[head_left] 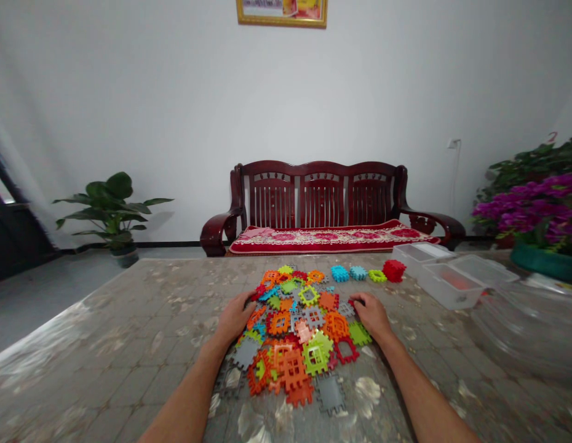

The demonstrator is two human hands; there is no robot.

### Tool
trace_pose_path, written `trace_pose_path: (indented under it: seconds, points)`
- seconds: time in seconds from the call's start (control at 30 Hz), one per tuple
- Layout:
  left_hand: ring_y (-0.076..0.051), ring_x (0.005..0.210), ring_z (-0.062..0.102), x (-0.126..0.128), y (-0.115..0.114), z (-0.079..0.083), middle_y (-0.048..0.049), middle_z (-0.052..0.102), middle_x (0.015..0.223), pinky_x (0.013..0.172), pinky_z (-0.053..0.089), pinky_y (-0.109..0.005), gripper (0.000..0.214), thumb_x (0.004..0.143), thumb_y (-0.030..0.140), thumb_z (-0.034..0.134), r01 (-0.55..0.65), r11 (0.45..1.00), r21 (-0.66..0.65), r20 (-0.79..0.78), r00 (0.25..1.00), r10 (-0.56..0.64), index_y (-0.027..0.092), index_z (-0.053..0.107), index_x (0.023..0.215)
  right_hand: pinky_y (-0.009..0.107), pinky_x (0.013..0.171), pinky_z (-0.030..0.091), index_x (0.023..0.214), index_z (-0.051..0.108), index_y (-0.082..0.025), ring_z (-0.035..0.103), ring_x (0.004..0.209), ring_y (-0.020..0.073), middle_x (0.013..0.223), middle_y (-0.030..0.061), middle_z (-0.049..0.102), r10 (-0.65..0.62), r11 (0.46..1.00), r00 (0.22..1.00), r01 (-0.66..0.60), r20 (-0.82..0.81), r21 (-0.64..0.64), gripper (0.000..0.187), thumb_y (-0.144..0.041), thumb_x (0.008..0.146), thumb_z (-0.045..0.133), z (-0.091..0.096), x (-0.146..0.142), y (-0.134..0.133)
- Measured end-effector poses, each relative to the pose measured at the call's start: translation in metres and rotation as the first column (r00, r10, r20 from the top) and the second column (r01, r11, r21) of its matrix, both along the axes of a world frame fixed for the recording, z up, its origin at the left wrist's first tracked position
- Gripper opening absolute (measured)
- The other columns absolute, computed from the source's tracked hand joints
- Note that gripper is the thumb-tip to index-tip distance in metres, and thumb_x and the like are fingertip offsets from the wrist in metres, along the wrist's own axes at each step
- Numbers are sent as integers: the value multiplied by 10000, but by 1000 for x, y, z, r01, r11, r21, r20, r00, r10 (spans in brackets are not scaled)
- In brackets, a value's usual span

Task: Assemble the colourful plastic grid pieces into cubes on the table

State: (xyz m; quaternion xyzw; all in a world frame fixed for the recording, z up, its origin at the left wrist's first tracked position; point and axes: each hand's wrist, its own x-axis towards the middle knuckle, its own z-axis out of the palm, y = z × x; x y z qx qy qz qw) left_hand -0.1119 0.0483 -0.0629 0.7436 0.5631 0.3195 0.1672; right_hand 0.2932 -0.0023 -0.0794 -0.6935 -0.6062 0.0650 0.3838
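A loose pile of interlocking plastic building tiles (293,369) in orange, green, red, grey and blue lies on the table between my hands. At the pile's left edge, my left hand (235,317) has its fingers closed on a red tile (259,291). Opposite it, at the right edge, my right hand (371,312) is closed, its fingertips on a small red tile (352,303), mostly hidden by the fingers. Close by the right hand are a grey tile (345,309) and a green tile (360,333).
Behind the pile stand a red stack (394,271), a green stack (377,275) and blue stacks (340,274) of tiles. Clear plastic boxes (452,295) and purple flowers (539,206) occupy the right side. A wooden bench (320,197) is beyond the table (106,344).
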Motion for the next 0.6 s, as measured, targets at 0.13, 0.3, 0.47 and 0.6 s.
trace_pose_path:
  seconds: [0.13,0.3,0.47,0.6]
  points:
    - [-264,1202,640,0,1,-1,-119,710,1283,1083,450,-419,458,873,297,495,-8,1000,18,-10,1000,8,146,679,1265,348,956,483,937,770,-182,672,1011,240,1019,90,764,4,1000,1000,-4,-9,11,336,-212,779,474,1,0,0]
    - [-274,1210,638,2,-1,1,-110,711,1288,1085,451,-437,440,865,296,506,-23,999,31,-17,1000,24,164,695,1241,347,955,485,923,773,-198,674,1012,238,1014,79,768,-8,1000,1000,8,-30,14,330,-210,773,480,1,-1,0]
    - [-257,1222,627,1,-1,3,-114,696,1315,1102,436,-426,459,878,299,479,-13,1000,21,-47,999,14,153,676,1266,336,963,477,919,770,-194,670,1018,229,1019,78,766,-8,1000,1000,8,-18,-10,319,-200,777,485,5,-2,-2]
    - [-255,1218,627,1,-1,3,-115,700,1307,1099,438,-424,459,882,299,472,-4,1000,16,-51,999,5,151,675,1265,352,968,476,910,771,-202,671,1012,233,1008,72,766,3,1000,1000,-3,-12,-11,312,-193,780,488,7,-3,-3]
